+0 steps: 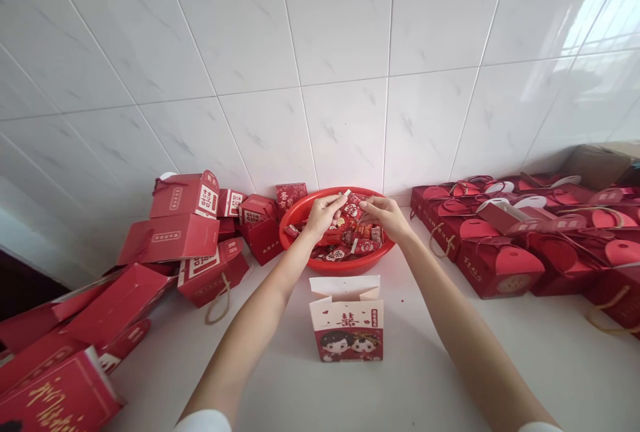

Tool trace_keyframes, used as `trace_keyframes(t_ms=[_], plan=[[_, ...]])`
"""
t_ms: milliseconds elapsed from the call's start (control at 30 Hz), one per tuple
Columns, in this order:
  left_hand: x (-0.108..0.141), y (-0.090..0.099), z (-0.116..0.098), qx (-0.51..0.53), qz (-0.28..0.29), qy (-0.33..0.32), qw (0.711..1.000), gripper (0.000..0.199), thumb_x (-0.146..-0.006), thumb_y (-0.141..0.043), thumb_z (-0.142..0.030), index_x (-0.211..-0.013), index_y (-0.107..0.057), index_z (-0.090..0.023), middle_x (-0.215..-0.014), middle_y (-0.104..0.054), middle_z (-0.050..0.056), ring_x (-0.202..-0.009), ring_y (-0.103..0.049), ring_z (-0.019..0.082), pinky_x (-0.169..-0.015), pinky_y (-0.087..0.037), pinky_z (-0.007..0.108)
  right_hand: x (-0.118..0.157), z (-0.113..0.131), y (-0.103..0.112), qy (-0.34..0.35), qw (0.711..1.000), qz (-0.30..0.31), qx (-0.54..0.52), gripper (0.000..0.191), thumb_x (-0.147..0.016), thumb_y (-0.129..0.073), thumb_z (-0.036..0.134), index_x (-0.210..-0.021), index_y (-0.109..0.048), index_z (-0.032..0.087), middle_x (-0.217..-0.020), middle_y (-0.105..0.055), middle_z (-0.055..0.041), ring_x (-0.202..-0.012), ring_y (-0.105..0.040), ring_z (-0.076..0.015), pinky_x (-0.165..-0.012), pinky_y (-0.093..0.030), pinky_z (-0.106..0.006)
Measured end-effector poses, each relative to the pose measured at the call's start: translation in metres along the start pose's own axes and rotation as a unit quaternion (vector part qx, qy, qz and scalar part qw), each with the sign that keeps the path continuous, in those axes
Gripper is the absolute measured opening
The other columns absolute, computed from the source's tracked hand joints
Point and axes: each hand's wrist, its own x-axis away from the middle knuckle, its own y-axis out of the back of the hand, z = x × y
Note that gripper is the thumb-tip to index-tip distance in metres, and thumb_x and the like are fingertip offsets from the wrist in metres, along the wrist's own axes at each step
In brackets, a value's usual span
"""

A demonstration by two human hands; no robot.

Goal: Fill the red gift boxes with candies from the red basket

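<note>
Filling the background, a white tiled wall (345,119) with grey veining and a bright window reflection (597,12) at upper right. In front of it, a pale counter (280,379). Along the right side, closely packed rows of red gift boxes (500,272), tops folded into rounded flaps, some with rope handles (441,243). On the left, a looser pile of red boxes (167,239), some stacked, some tipped. Near the wall between the two groups, a rounded red plastic basket (345,268), loaded with wrapped sweets (337,253). Just in front of the basket, an upright paper box (347,332), open at the top, printed with a cartoon couple and a double-happiness character.

Over the basket, left hand (324,215) and right hand (387,215), near each other but apart. On the left, fingers drawn in narrow, thumb and forefinger pinched on a small pale-ended packet (346,194). On the right, fingers curled, thumb and forefinger close together beside a red patterned wrapper (353,210); impossible to tell whether gripped or merely brushed. Beneath both hands, sweets in a red jumble, some with white markings.
</note>
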Motion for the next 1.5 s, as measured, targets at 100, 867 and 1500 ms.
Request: trace_keyframes(t_ms=[100,867,1500], plan=[[0.000,0.000,0.001,-0.001,-0.004,-0.006,1.000,0.053,-0.066,-0.077,-0.068,-0.076,-0.066,-0.017,-0.049,-0.041,-0.009,-0.040,-0.035,0.006,-0.040,-0.025,0.021,0.000,-0.001,0.000,0.008,1.000,-0.003,-0.004,0.051,-0.052,-0.092,0.057,-0.063,-0.061,0.018,-0.063,-0.064,0.0015,-0.057,-0.063,-0.0137,-0.060,-0.055,-0.028],[-0.017,0.093,0.000,-0.480,0.148,0.143,0.853,0.077,-0.045,-0.087,-0.020,-0.120,-0.072,-0.022,-0.134,-0.068,0.013,-0.124,-0.061,0.040,-0.104,-0.048,0.043,-0.004,-0.001,0.004,-0.025,0.998,0.006,-0.056,0.038,-0.055,-0.092,0.034,-0.077,-0.065,0.020,-0.084,-0.070,-0.0005,-0.076,-0.065,-0.0164,-0.064,-0.052,-0.028],[-0.020,0.066,0.006,-0.087,0.049,0.105,0.989,0.061,-0.072,-0.082,-0.024,-0.128,-0.061,-0.021,-0.100,-0.077,0.006,-0.087,-0.075,0.019,-0.082,-0.061,0.033,-0.005,-0.001,0.003,-0.009,0.999,-0.019,-0.047,0.035,-0.057,-0.090,0.038,-0.076,-0.068,0.020,-0.080,-0.069,-0.0007,-0.073,-0.063,-0.0159,-0.061,-0.052,-0.027]])
